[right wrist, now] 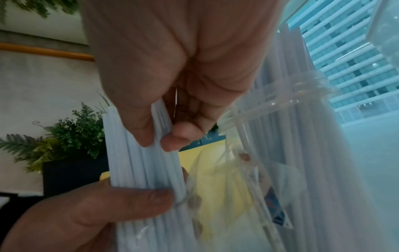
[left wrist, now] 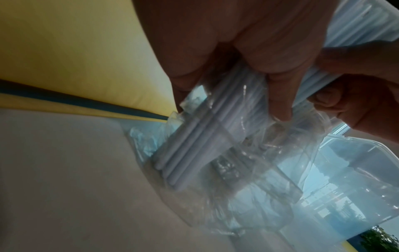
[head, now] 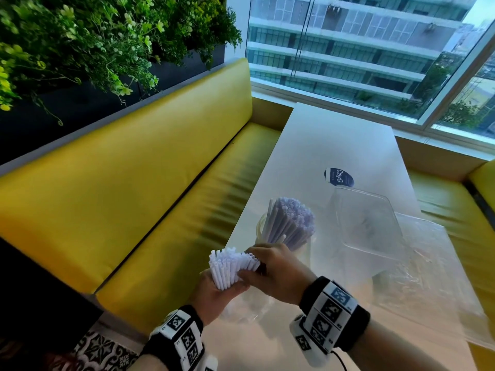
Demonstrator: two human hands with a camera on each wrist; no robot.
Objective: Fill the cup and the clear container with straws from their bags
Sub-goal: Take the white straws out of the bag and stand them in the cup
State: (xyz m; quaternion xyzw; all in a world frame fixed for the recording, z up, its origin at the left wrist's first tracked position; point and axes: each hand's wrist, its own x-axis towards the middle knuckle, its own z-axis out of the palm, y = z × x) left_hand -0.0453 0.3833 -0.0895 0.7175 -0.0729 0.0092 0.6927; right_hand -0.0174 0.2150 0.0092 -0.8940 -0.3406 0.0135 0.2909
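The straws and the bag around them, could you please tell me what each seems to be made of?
The straws: matte white, opaque tubes, probably paper, though plastic is possible. The bag: thin clear plastic film, judging by its glossy crinkles and see-through look.

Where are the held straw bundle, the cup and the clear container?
held straw bundle [head: 230, 266], head view, on its upper shafts near the open ends.
cup [head: 260, 226], head view, on its clear left rim.
clear container [head: 367, 220], head view, on its bare base.
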